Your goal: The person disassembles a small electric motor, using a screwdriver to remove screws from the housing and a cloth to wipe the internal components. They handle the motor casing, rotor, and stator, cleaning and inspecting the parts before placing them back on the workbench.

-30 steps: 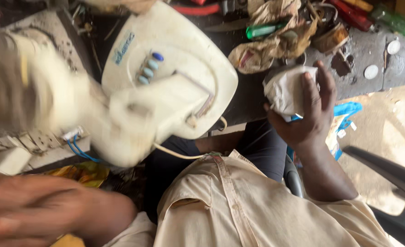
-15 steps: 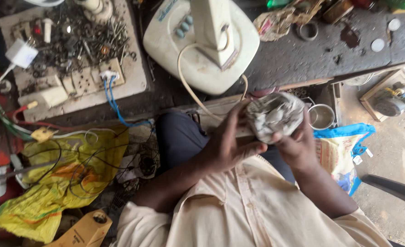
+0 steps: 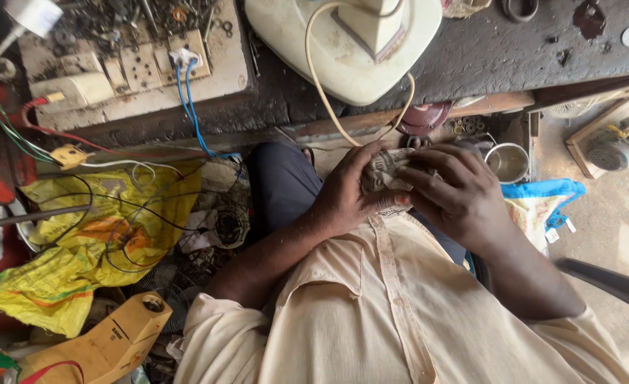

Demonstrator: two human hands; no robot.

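Note:
A crumpled grey-white cloth (image 3: pixel 384 174) is pressed between both hands low over my lap, just in front of my cream shirt. My left hand (image 3: pixel 348 198) wraps it from the left, thumb on top. My right hand (image 3: pixel 458 193) covers it from the right, fingers curled over it, hiding most of the cloth. A cream appliance base (image 3: pixel 343 43) with a beige cord (image 3: pixel 321 92) sits on the dark workbench (image 3: pixel 513 50) right above the hands.
A switchboard panel (image 3: pixel 137 67) with blue and red wires lies at the bench's left. A yellow sack (image 3: pixel 80 242) tangled in black wire and a yellow plastic housing (image 3: pixel 108 341) sit lower left. A metal cup (image 3: pixel 508 162), blue bag (image 3: pixel 542 190) and small motor (image 3: pixel 609 151) stand right.
My left hand came in from the lower left and joined my right hand on the cloth. Both hands then sank toward my lap, and the cloth is squeezed smaller.

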